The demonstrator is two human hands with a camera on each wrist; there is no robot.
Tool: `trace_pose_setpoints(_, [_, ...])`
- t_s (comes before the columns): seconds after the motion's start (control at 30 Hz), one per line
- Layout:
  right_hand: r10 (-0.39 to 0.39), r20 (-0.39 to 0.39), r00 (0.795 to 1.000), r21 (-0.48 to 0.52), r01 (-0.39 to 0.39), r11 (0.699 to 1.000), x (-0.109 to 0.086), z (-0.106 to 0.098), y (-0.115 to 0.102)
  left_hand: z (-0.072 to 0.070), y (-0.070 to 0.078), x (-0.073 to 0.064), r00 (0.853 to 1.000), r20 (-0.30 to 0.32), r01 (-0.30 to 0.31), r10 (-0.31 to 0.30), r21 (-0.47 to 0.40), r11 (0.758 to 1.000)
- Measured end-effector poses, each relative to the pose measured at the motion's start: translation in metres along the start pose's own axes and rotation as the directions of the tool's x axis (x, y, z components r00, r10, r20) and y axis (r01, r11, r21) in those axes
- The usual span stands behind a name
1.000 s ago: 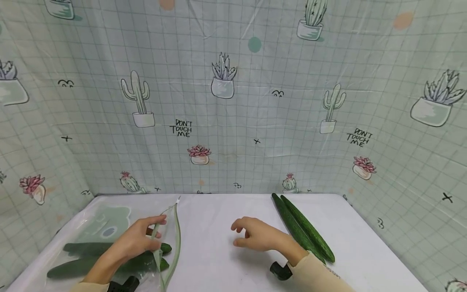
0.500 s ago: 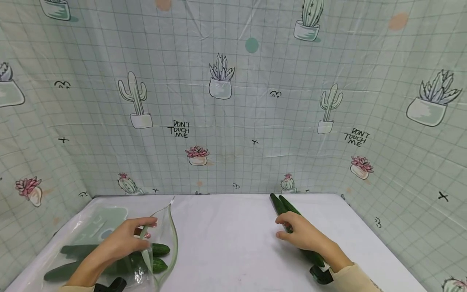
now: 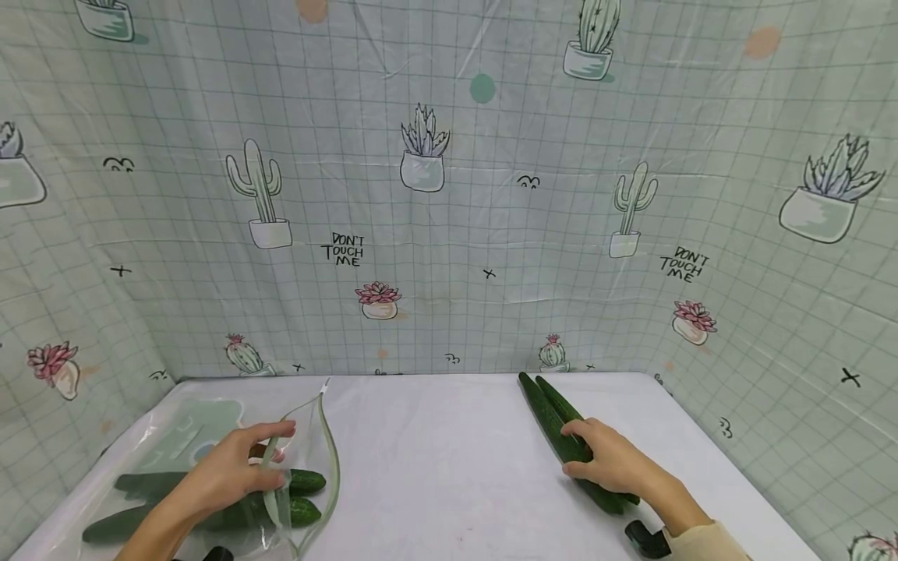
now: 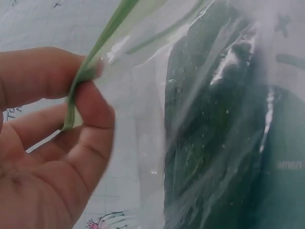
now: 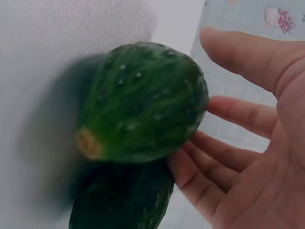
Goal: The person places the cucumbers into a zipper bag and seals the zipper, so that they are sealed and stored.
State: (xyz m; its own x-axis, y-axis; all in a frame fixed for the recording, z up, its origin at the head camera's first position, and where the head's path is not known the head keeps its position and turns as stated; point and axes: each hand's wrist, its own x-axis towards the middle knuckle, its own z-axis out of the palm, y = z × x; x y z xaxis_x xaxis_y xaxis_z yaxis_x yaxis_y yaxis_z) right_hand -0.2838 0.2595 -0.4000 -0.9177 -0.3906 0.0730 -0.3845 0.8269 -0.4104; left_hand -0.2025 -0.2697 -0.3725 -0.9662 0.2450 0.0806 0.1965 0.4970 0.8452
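At the left in the head view my left hand pinches the green-edged mouth of a clear plastic zip bag and keeps it spread. Inside the bag lie two cucumbers, their ends showing at the opening. Over on the right, two more cucumbers lie side by side on the white table. My right hand reaches over them; in the right wrist view its fingers are at the side of the nearer cucumber, and the thumb stands apart from it.
A white cloth covers the table between the bag and the loose cucumbers. Behind and at both sides hangs a checked curtain printed with cacti. The bag bears a pale green print.
My right hand has moved right from mid-table to the loose cucumbers, lowering onto them. My left hand has shifted slightly left, still pinching the bag's edge.
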Motion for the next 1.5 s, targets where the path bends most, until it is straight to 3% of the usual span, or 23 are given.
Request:
trace_pose_setpoints(0.3, [0.085, 0.027, 0.996, -0.066, -0.084, 0.994, 0.006, 0.007, -0.013, -0.007, -0.006, -0.006, 0.997, 0.064, 0.035, -0.031, -0.069, 0.997])
trace_pose_setpoints(0.47, [0.086, 0.012, 0.996, -0.075, -0.085, 0.994, 0.010, 0.009, -0.018, -0.010, -0.007, -0.009, 0.997, 0.071, 0.015, -0.008, -0.099, 0.995])
trace_pose_setpoints(0.67, [0.087, 0.030, 0.996, -0.016, -0.087, 0.996, 0.012, 0.010, -0.019, -0.010, -0.005, -0.007, 0.999, 0.052, 0.014, -0.010, -0.075, 0.997])
trace_pose_setpoints(0.87, [0.099, 0.016, 0.995, -0.035, -0.098, 0.995, 0.010, 0.012, -0.016, -0.008, -0.004, -0.004, 0.998, 0.055, -0.013, 0.017, -0.071, 0.997])
trace_pose_setpoints(1.0, [0.082, 0.008, 0.997, -0.030, -0.081, 0.996, 0.010, 0.012, -0.017, -0.006, -0.005, -0.004, 0.998, 0.051, -0.033, 0.036, -0.062, 0.998])
trace_pose_setpoints(1.13, [0.065, -0.006, 0.998, -0.012, -0.065, 0.998, 0.011, 0.012, -0.020, -0.005, -0.005, -0.003, 0.999, 0.045, -0.015, 0.018, -0.051, 0.999])
trace_pose_setpoints(1.37, [0.064, -0.049, 0.997, 0.084, -0.060, 0.995, 0.015, 0.017, -0.018, -0.004, -0.005, -0.004, 0.999, 0.042, -0.022, 0.024, -0.043, 0.999])
trace_pose_setpoints(1.5, [-0.030, -0.066, 0.997, 0.105, 0.037, 0.994, 0.016, 0.019, -0.018, -0.005, -0.005, -0.003, 0.999, 0.052, -0.009, 0.012, -0.060, 0.998])
